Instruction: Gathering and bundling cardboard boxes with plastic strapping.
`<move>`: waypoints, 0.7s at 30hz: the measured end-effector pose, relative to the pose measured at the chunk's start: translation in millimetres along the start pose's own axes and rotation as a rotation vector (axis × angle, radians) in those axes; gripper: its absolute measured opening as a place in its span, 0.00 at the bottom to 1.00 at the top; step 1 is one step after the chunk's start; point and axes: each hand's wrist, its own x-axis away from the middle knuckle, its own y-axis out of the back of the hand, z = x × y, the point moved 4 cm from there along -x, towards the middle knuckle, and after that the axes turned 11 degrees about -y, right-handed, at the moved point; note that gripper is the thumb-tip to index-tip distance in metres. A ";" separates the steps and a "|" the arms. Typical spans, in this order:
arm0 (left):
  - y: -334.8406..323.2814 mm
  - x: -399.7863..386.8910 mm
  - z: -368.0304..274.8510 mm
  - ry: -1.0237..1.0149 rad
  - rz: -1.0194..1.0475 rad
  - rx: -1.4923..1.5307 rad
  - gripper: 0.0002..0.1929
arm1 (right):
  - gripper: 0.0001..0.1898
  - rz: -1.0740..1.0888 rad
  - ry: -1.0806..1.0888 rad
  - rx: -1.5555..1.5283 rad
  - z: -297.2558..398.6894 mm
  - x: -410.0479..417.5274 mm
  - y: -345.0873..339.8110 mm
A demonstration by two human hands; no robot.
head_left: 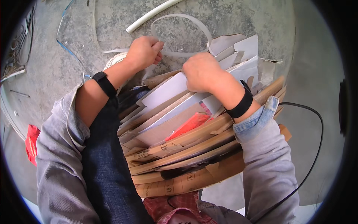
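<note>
My left hand (145, 51) is closed on a translucent white plastic strap (180, 16), which curves up into a loose loop beyond my hands. A tail of the strap sticks out to the left of that hand. My right hand (201, 72) is curled in a fist over the top edges of the cardboard stack, touching or very near the lower side of the loop. Its fingertips are turned away, so what it grips is hidden. The stack of flattened cardboard (179, 140) stands on edge before me, brown and white sheets mixed, with a red packet (190, 124) wedged among them.
A white pipe (152, 15) lies on the concrete floor (117, 16) ahead. Coiled white cord (116, 60) sits beside my left wrist. A blue-and-white strap (65, 49) and a red wrapper (32, 142) are on the left. A black cable (321, 126) loops past my right sleeve.
</note>
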 end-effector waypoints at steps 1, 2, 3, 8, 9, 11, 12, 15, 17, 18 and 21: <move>-1.3 -0.8 2.9 -0.021 -0.012 -0.001 0.18 | 0.13 0.016 -0.012 -0.011 -1.2 -0.1 0.3; -0.1 0.3 7.5 -0.016 -0.012 -0.004 0.18 | 0.13 0.016 -0.008 -0.015 -0.6 -3.2 -1.1; -0.2 -0.5 12.0 0.006 0.049 -0.096 0.19 | 0.14 0.017 0.014 -0.053 -1.2 -7.5 -1.2; -11.0 5.6 25.0 -0.029 0.189 -0.319 0.17 | 0.19 0.284 -0.039 -0.115 -1.8 -35.7 -1.3; -8.4 5.8 26.3 -0.025 0.183 -0.315 0.17 | 0.24 0.351 -0.023 -0.115 -0.2 -41.2 -2.8; -2.1 5.9 27.8 -0.045 0.149 -0.410 0.16 | 0.29 0.421 -0.003 -0.106 4.2 -52.8 -3.3; 0.4 7.0 27.3 -0.040 0.144 -0.403 0.16 | 0.33 0.510 -0.010 -0.137 5.7 -60.3 -13.3; 4.8 6.8 21.4 -0.041 0.150 -0.394 0.16 | 0.42 0.630 0.001 -0.216 4.4 -71.6 -22.3; 2.2 6.6 14.9 -0.106 0.153 -0.444 0.15 | 0.42 0.666 -0.052 -0.207 1.2 -75.0 -28.2; 3.1 8.5 12.9 -0.099 0.152 -0.447 0.15 | 0.42 0.667 -0.044 -0.208 3.7 -73.4 -25.7; 6.5 10.8 6.8 -0.107 0.148 -0.556 0.15 | 0.34 0.673 0.013 -0.232 8.6 -63.1 -21.9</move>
